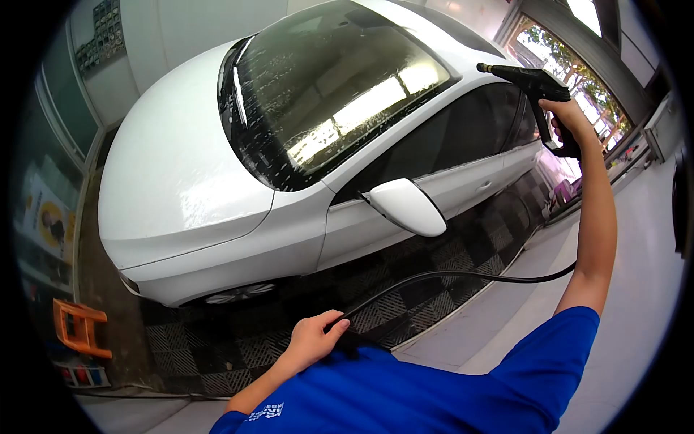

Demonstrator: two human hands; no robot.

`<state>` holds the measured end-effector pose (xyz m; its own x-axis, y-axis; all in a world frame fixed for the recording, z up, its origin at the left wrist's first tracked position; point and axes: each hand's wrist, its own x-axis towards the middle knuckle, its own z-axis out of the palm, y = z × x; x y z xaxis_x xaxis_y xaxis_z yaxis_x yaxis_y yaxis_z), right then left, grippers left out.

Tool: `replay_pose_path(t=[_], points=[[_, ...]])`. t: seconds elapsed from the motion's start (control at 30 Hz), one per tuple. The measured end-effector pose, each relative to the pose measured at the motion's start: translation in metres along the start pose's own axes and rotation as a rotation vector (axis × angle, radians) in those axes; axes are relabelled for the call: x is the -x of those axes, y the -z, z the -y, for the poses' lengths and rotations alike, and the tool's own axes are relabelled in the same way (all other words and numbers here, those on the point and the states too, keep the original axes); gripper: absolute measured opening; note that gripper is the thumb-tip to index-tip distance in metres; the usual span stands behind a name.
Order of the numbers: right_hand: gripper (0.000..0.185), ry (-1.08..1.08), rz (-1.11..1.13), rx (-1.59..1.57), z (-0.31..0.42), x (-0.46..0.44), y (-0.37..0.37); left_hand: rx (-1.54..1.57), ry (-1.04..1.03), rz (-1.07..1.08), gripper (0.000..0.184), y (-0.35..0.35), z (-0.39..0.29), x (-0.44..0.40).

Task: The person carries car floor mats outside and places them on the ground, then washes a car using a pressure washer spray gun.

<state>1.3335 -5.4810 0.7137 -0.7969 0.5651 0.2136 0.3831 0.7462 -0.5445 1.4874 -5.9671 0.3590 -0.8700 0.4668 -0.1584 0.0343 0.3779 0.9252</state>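
Observation:
My right hand [567, 121], raised at the upper right, is wrapped round the grip of a black spray gun [531, 81]. The gun's nozzle points left, over the roof edge of a white car [181, 159]. Low in the middle, my left hand [316, 338] is closed round a black hose [434, 275], which curves across to the right behind my right arm. Water drops and streaks cover the windshield [325, 87]. The white side mirror [408, 207] sticks out between my two hands.
An orange stool [81, 328] stands at the lower left, beside a glass door [54, 181]. Black and grey floor tiles [390, 311] run along the car's near side. An open doorway [578, 79] with trees outside is at the upper right.

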Motion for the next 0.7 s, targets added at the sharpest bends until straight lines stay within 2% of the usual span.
replay_pose_path(t=[0.07,0.17,0.33,0.4,0.47,0.53,0.57,0.7], points=[[0.035,-0.027,0.001,0.033,-0.004,-0.008,-0.002,0.053,0.009,-0.008,0.029,-0.001,0.008,0.002],[0.028,-0.038,-0.040,0.171,0.002,-0.020,-0.009,0.132,-0.042,-0.061,0.030,-0.011,0.014,-0.006],[0.030,-0.088,0.031,0.105,0.017,-0.042,-0.025,0.260,-0.123,-0.030,0.026,-0.002,0.015,-0.038],[0.029,-0.090,0.035,0.101,0.020,-0.062,-0.030,0.244,-0.110,-0.015,0.027,0.002,0.011,-0.051],[0.028,-0.051,0.054,0.139,0.020,-0.092,-0.039,0.380,0.016,0.104,0.027,0.004,0.009,-0.065],[0.028,-0.022,0.060,0.148,0.024,-0.121,-0.048,0.455,-0.025,0.089,0.027,-0.002,0.007,-0.076],[0.028,0.009,0.059,0.134,0.029,-0.129,-0.055,0.452,0.067,0.150,0.027,0.001,0.002,-0.080],[0.027,0.069,0.054,0.121,0.056,-0.159,-0.080,0.448,0.088,0.137,0.027,0.004,-0.007,-0.100]])
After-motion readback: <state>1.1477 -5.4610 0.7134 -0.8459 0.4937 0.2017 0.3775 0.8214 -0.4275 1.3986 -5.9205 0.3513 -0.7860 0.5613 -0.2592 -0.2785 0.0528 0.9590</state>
